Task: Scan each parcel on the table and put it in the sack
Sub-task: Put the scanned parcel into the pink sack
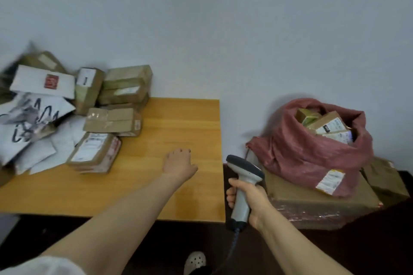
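A heap of parcels (93,152) covers the left part of the wooden table (178,123): brown cardboard boxes and white mailer bags (29,116). My left hand (178,163) stretches out over the bare tabletop, fingers relaxed, holding nothing, to the right of the nearest labelled box. My right hand (245,198) grips the handle of a grey barcode scanner (243,176), its head pointing up and left, just off the table's right edge. A red sack (308,152) stands open to the right with several parcels (328,125) inside.
The sack sits on a large cardboard box (317,205) wrapped in tape, on a dark low surface. A brown bag (384,178) leans behind it at the far right. A plain wall runs behind everything. My shoe (194,261) shows on the dark floor below.
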Tool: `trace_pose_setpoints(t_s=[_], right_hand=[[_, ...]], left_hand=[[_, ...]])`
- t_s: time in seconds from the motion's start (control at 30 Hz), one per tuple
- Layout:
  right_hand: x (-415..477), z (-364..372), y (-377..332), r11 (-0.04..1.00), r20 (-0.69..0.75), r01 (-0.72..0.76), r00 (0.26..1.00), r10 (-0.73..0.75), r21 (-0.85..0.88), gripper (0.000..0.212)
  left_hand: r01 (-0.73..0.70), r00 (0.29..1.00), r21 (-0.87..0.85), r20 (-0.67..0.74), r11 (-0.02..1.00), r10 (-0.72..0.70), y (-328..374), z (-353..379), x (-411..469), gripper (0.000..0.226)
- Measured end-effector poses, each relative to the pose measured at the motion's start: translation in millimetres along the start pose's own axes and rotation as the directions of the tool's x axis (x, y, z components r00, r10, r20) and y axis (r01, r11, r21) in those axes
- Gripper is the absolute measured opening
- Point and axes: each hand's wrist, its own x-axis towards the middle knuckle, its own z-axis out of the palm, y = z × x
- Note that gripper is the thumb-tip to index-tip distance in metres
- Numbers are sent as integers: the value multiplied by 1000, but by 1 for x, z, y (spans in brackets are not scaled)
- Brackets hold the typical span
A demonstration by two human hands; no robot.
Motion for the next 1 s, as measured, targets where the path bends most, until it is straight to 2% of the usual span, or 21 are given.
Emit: trace_pose_setpoints(t_s=[0.13, 0.23, 0.33, 0.43, 0.57, 0.67, 0.8, 1.0], right_hand=[[-2, 71, 16, 996, 99, -10, 995, 18, -86, 8], [5, 117, 27, 988, 105, -16, 994, 33, -156, 8], [19, 166, 36, 984, 90, -24, 995, 40, -175, 8], [34, 221, 44, 986, 58, -48, 997, 58, -159, 6], [47, 281, 60, 982, 33, -68, 997, 75, -174, 6], [53, 306, 72, 981, 6, -77, 997, 79, -178, 5], [58, 313, 84, 980, -46, -98, 995, 91, -171, 5], [66, 321, 104, 978, -59, -123, 992, 114, -170, 7]], left_hand=[[201, 976, -77, -63, 977, -206, -98, -14, -11, 61], [313, 934, -135, -136, 940, -331, -158, -28, -10, 62], [425, 873, -205, -162, 881, -459, -215, -40, 3, 81], [510, 838, -243, -76, 825, -541, -267, -46, 25, 112], [502, 863, -185, 38, 845, -504, -310, -48, 51, 139], [451, 892, -154, 71, 879, -446, -323, -46, 68, 142], [384, 922, -159, 108, 910, -371, -327, -48, 71, 134], [356, 916, -213, 271, 910, -295, -330, -34, 29, 150]])
